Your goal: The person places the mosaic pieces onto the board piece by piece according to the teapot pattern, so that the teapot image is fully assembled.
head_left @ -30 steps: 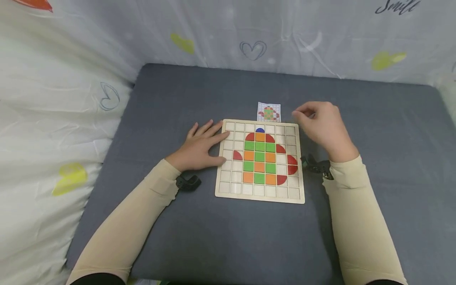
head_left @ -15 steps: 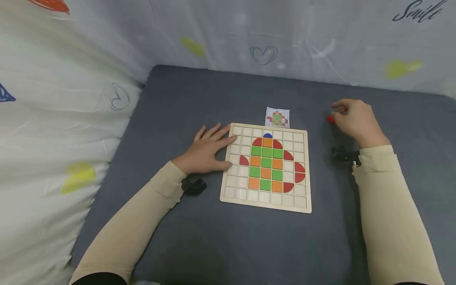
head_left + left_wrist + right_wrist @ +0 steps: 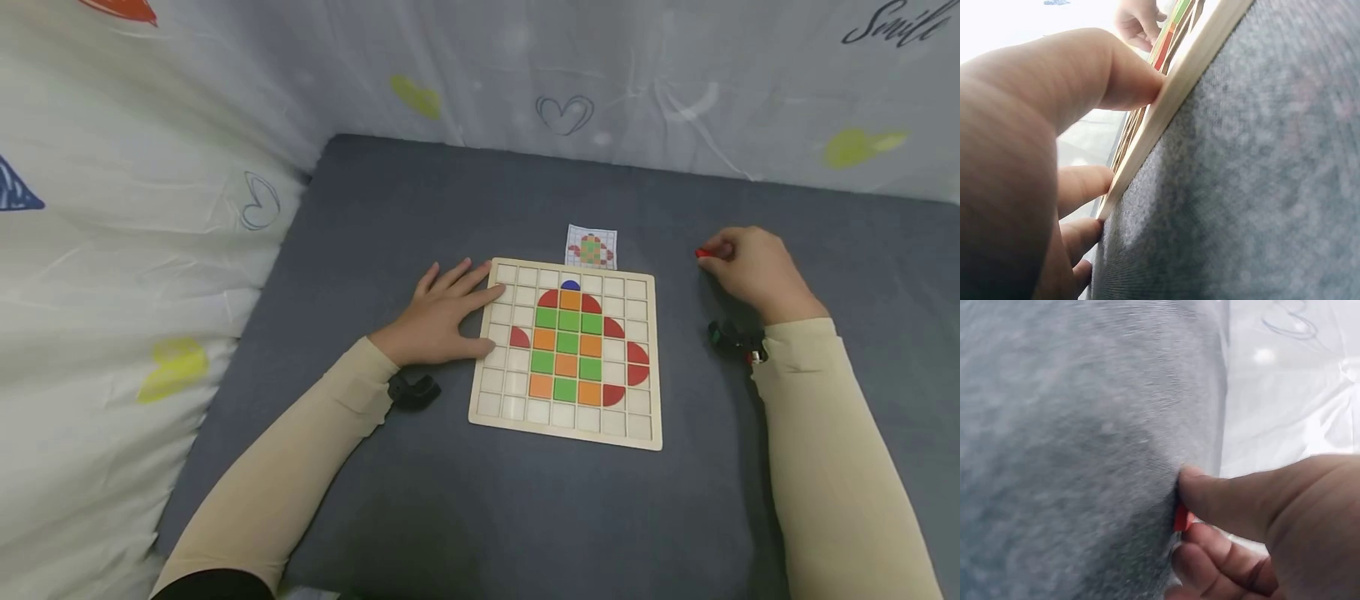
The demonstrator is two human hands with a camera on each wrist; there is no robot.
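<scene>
A wooden grid board [image 3: 566,421] lies on the table, holding orange and green square tiles, red quarter-round tiles and a blue half-round one at the top. My left hand [image 3: 435,321] rests spread at its left edge, thumb and forefinger on the rim. The left wrist view shows these fingertips [image 3: 1154,90] touching the light wooden side. To the right of the board, close to the tabletop, my right hand [image 3: 757,267] pinches a small red tile [image 3: 1182,517] between thumb and fingers. The fingers partly hide the tile, so its full shape cannot be told.
A small printed card [image 3: 591,247] with a coloured grid pattern lies against the board's far edge. The dark grey tabletop [image 3: 480,517] extends around the board. A white printed curtain [image 3: 480,75] hangs behind and at the left.
My right hand has moved right, away from the board's upper right corner, and now pinches a red tile seen under it half a second ago. The left hand keeps its place on the board.
</scene>
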